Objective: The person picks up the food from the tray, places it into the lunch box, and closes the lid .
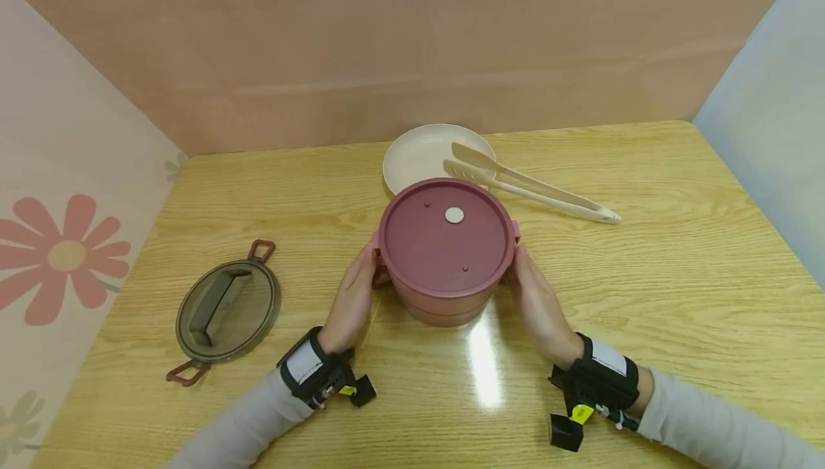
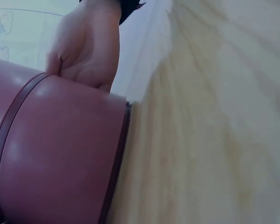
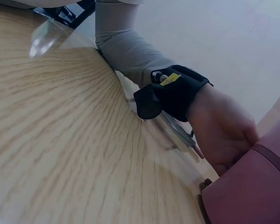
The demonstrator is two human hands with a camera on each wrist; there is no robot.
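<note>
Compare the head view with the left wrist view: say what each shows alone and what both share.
Only the head view shows the cream plate, the tongs resting across it, the glass lid lying at the left, and the left hand. Only the left wrist view shows the pot's side wall close up, with a band round it. Both show the pink pot, the right hand against it, and the wooden table.

Light wood-grain table (image 1: 677, 297) with glossy glare spot. Peach wall (image 1: 412, 46) behind, floral-print panel (image 1: 58, 240) on left, pale blue panel (image 1: 773, 132) on right. Even indoor lighting.
</note>
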